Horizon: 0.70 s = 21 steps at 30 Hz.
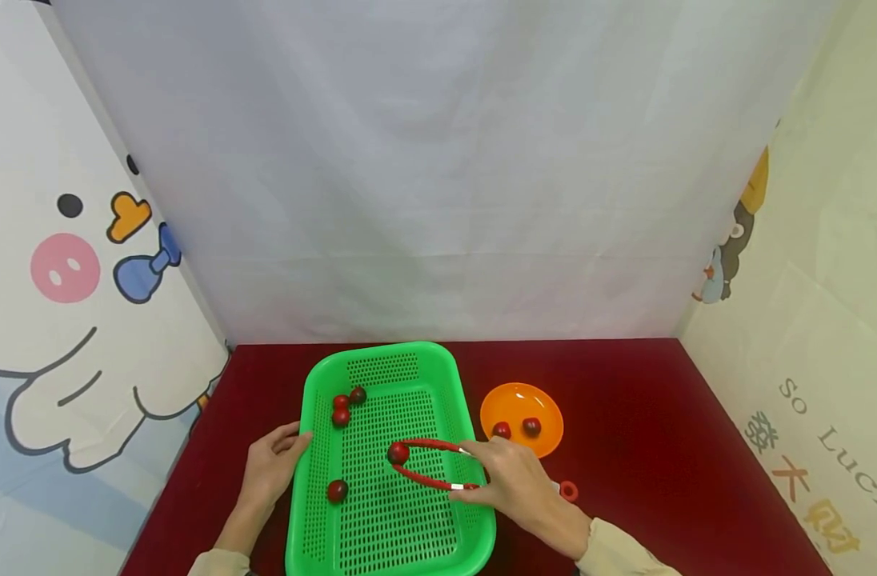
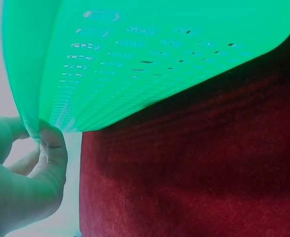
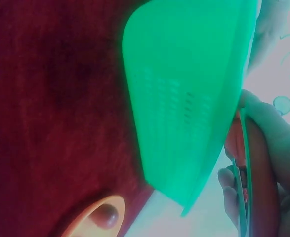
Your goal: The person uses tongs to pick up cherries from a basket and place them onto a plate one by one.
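My left hand (image 1: 269, 466) pinches the left rim of a green perforated basket (image 1: 410, 349) between thumb and fingers; the left wrist view shows this grip on the basket wall (image 2: 26, 89). My right hand (image 1: 514, 480) grips red tongs (image 1: 424, 480) over the basket's right side. At the tips of the tongs is a round dark red fruit (image 1: 398, 454), above the basket floor. Several similar fruits (image 1: 341, 417) lie along the basket's left side, one of them (image 1: 337, 491) nearer the front. In the right wrist view, the tongs (image 3: 261, 173) lie within the curled hand.
To the right of the basket, an orange plate (image 1: 516, 392) holds two dark red fruits, one of them (image 1: 531, 426) near its middle. A red ring (image 1: 568, 490) shows beside my right wrist. Dark red cloth (image 1: 640, 440) covers the table, with a pale curtain (image 1: 438, 200) behind.
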Each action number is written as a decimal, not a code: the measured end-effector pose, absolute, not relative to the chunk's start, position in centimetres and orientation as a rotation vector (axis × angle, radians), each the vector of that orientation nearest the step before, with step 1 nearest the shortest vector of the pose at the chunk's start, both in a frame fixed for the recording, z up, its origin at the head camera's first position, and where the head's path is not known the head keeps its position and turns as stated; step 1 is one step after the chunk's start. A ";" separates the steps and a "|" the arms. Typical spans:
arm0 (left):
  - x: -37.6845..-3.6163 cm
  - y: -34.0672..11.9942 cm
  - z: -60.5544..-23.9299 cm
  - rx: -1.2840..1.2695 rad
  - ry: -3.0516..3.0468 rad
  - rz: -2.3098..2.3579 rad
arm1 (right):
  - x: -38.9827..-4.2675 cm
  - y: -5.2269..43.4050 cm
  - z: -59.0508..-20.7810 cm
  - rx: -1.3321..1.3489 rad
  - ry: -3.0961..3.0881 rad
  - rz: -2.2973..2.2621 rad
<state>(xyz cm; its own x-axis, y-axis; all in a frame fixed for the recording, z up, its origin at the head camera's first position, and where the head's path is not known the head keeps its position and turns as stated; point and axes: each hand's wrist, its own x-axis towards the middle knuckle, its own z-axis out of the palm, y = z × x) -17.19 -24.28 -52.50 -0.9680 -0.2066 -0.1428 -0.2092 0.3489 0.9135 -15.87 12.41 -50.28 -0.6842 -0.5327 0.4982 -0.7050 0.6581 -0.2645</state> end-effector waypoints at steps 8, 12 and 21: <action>-17.2 -24.1 -52.4 -0.385 2.580 1.756 | -16.1 14.3 -50.4 0.874 -2.409 0.728; -17.1 -24.1 -52.3 -0.380 2.587 1.737 | -16.2 15.2 -50.5 0.821 -2.364 0.719; -17.0 -24.1 -52.3 -0.381 2.577 1.735 | -16.1 17.5 -50.5 0.697 -2.389 0.729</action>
